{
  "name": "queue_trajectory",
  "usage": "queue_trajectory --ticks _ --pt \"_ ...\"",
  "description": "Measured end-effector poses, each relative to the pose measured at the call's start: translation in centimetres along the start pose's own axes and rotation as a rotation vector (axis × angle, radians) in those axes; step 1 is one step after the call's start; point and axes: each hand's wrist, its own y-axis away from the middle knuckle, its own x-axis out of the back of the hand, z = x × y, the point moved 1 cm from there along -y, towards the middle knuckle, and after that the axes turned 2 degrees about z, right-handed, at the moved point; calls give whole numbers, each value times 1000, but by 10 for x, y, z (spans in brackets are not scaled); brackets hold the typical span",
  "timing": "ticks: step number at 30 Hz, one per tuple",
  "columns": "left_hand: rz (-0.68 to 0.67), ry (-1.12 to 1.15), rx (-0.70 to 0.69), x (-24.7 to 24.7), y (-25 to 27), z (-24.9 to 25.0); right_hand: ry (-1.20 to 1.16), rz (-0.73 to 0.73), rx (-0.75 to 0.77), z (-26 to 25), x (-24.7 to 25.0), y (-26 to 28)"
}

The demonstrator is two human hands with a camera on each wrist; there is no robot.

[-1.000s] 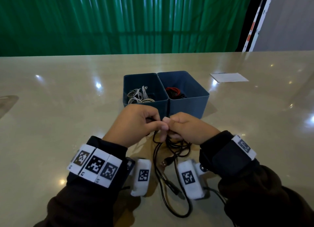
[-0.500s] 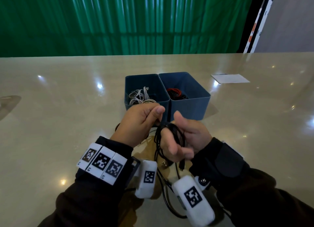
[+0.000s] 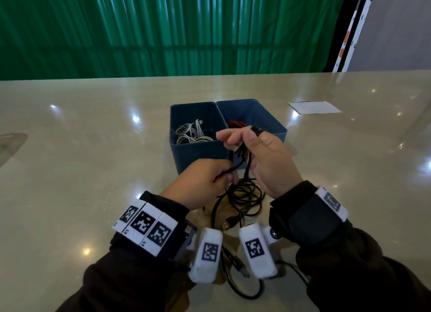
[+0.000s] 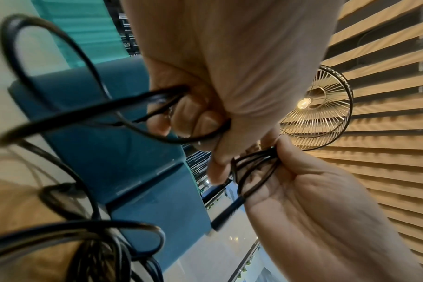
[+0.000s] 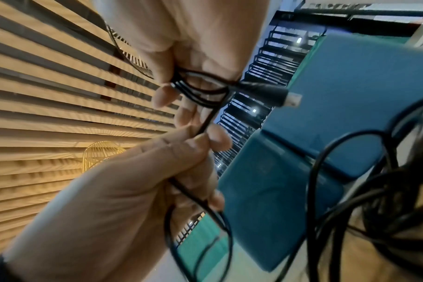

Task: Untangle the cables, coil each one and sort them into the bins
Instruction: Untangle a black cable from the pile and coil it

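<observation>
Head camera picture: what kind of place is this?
Probably a big indoor hall or lobby, not a home. There's a long shiny table, a green slatted wall, and the wrist views show a wooden slatted ceiling with a wire lamp.

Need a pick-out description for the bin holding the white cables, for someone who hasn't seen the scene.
On the beige table, two blue bins stand side by side just beyond the person's hands. The one wanted is the left bin, in front of the left hand. It holds pale white and grey coiled cables, whereas the right bin beside it holds a red cable.
</observation>
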Motion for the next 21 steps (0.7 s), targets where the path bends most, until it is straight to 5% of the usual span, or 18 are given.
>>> queue_trajectory --ticks 5,9,16,21 --pt "304 -5 -66 9 -1 -4 532 82 126 1 10 -3" --pt "440 114 -158 13 3 -1 841 -11 -25 0 17 -6" --pt "584 102 -214 21 5 -2 393 -420 -364 -6 12 6" --pt "592 10 -232 26 5 -6 -7 -503 -217 -3 14 4"
